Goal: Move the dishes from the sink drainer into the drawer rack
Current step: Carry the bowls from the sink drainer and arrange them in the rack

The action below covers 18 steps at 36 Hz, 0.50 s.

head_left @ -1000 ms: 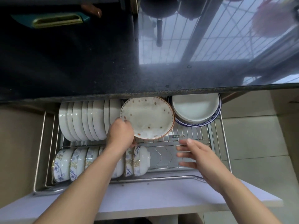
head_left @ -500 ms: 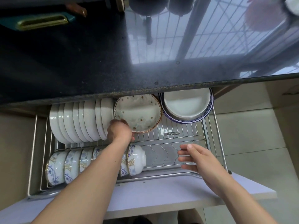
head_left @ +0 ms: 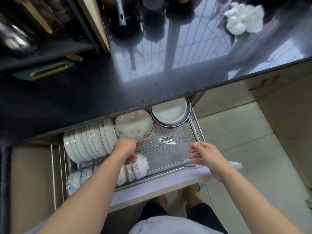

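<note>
Now the left hand (head_left: 125,148) is gripping the speckled plate (head_left: 134,126) at its 6 o'clock rim, probably to settle it in the drawer rack (head_left: 175,141); the right hand (head_left: 205,155) is hovering relaxed, holding nothing.

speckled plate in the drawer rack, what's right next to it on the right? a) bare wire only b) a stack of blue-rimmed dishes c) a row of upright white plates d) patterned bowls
b: the speckled plate sits beside the stack of blue-rimmed dishes at the back right of the drawer rack; the upright white plates stand on its left.
</note>
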Available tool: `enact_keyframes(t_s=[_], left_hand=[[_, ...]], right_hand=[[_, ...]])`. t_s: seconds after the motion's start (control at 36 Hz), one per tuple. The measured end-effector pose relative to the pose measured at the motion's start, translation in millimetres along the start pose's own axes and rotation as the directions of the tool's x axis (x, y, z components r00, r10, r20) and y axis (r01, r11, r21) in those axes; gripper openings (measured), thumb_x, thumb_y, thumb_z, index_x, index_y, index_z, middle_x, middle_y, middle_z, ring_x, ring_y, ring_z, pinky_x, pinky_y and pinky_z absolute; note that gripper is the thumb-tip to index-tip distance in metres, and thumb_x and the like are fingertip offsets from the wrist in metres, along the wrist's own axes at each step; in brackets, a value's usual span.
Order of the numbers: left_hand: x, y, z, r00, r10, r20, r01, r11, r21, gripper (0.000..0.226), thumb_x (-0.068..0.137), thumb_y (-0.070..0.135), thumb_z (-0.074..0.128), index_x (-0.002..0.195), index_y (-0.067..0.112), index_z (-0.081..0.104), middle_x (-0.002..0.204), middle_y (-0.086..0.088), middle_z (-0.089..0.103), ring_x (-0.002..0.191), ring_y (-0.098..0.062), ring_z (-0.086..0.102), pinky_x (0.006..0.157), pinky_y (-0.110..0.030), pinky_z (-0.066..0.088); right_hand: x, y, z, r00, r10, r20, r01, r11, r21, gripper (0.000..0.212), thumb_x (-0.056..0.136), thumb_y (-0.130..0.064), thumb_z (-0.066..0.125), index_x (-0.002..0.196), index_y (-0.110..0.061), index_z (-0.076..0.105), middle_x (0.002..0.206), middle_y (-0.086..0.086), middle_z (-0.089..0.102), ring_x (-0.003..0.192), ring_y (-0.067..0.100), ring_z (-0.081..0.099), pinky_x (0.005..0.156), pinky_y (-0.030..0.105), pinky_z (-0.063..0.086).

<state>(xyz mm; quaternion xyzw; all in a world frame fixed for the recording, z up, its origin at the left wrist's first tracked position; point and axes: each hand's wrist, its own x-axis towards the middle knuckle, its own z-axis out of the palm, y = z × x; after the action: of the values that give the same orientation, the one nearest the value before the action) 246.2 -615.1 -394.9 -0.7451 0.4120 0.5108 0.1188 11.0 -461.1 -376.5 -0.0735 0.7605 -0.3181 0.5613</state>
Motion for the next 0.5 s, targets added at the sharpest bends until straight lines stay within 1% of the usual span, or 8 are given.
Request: enact_keyframes(t_s=[0.06, 0.11, 0.17, 0.25, 0.33, 0.39, 0.47, 0.5], left_hand=[[-32.4, 11.9, 0.9, 0.99, 0.073, 0.118, -0.08, 0.995, 0.058, 0.035, 0.105, 0.024, 0.044, 0.105, -0.006, 0.062, 0.059, -0.012, 0.069, 0.043, -0.02, 0.06, 0.046, -0.022, 0.046], [-73.0, 36.6, 7.2, 0.969, 0.166, 0.184, -0.183, 0.98, 0.082, 0.033, 0.105, 0.024, 0.047, 0.096, -0.003, 0.064, 0.06, -0.01, 0.067, 0.044, -0.02, 0.059, 0.044, -0.019, 0.043], [-110.7, 62.4, 13.0, 0.933, 0.282, 0.224, -0.302, 0.952, 0.059, 0.028, 0.103, 0.022, 0.049, 0.087, 0.004, 0.062, 0.058, -0.009, 0.065, 0.044, -0.021, 0.058, 0.044, -0.019, 0.041], [-177.4, 113.4, 26.2, 0.835, 0.487, 0.257, -0.506, 0.863, 0.009, 0.025, 0.103, 0.02, 0.051, 0.083, 0.008, 0.06, 0.059, -0.008, 0.064, 0.044, -0.02, 0.058, 0.049, -0.022, 0.042], [-235.4, 160.9, 45.6, 0.721, 0.645, 0.254, -0.654, 0.754, -0.06, 0.028, 0.104, 0.02, 0.051, 0.082, 0.007, 0.062, 0.056, -0.008, 0.065, 0.044, -0.021, 0.06, 0.053, -0.026, 0.045], [-272.5, 186.0, 64.3, 0.653, 0.717, 0.244, -0.727, 0.684, -0.066, 0.026, 0.104, 0.018, 0.052, 0.084, 0.005, 0.062, 0.058, -0.01, 0.065, 0.045, -0.022, 0.058, 0.051, -0.027, 0.047], [-327.7, 215.9, 106.3, 0.554, 0.789, 0.264, -0.808, 0.586, -0.055, 0.02, 0.101, 0.011, 0.055, 0.084, 0.003, 0.062, 0.062, -0.013, 0.064, 0.045, -0.018, 0.056, 0.042, -0.02, 0.046], [-341.0, 224.0, 120.4, 0.526, 0.802, 0.282, -0.828, 0.559, -0.047, 0.02, 0.101, 0.012, 0.056, 0.085, 0.002, 0.063, 0.063, -0.012, 0.065, 0.046, -0.016, 0.057, 0.044, -0.02, 0.047]], right_hand=[[-19.0, -6.5, -11.4, 1.0, -0.019, -0.012, 0.019, 0.999, 0.046, 0.02, 0.104, -0.018, 0.054, 0.103, -0.005, 0.069, 0.095, 0.011, 0.068, 0.077, 0.021, 0.063, 0.074, 0.037, 0.054], [-43.8, -14.5, -31.8, 0.999, -0.025, -0.042, 0.03, 0.993, 0.116, 0.018, 0.104, -0.014, 0.053, 0.1, -0.004, 0.067, 0.093, 0.012, 0.065, 0.074, 0.022, 0.06, 0.075, 0.04, 0.051], [-63.2, -21.8, -51.2, 0.996, -0.059, -0.068, 0.068, 0.99, 0.127, 0.017, 0.104, -0.013, 0.052, 0.1, -0.003, 0.065, 0.092, 0.011, 0.064, 0.075, 0.023, 0.059, 0.072, 0.038, 0.052], [-92.6, -34.4, -98.0, 0.98, -0.145, -0.134, 0.166, 0.973, 0.16, 0.016, 0.104, -0.014, 0.052, 0.1, -0.006, 0.065, 0.09, 0.008, 0.065, 0.076, 0.021, 0.06, 0.068, 0.033, 0.051], [-117.8, -45.9, -154.5, 0.95, -0.212, -0.228, 0.256, 0.948, 0.187, 0.016, 0.104, -0.017, 0.051, 0.104, -0.009, 0.065, 0.091, 0.006, 0.067, 0.077, 0.02, 0.064, 0.077, 0.036, 0.053], [-135.4, -51.1, -195.6, 0.92, -0.258, -0.296, 0.324, 0.925, 0.201, 0.016, 0.104, -0.016, 0.051, 0.103, -0.01, 0.065, 0.091, 0.005, 0.067, 0.078, 0.02, 0.064, 0.08, 0.038, 0.052], [-163.8, -49.5, -264.6, 0.867, -0.32, -0.382, 0.409, 0.895, 0.178, 0.017, 0.105, -0.015, 0.049, 0.102, -0.012, 0.066, 0.094, 0.005, 0.069, 0.077, 0.018, 0.065, 0.078, 0.036, 0.053], [-172.7, -49.4, -284.9, 0.852, -0.341, -0.399, 0.427, 0.892, 0.151, 0.018, 0.105, -0.014, 0.049, 0.101, -0.012, 0.066, 0.095, 0.006, 0.07, 0.078, 0.018, 0.065, 0.079, 0.037, 0.054]])
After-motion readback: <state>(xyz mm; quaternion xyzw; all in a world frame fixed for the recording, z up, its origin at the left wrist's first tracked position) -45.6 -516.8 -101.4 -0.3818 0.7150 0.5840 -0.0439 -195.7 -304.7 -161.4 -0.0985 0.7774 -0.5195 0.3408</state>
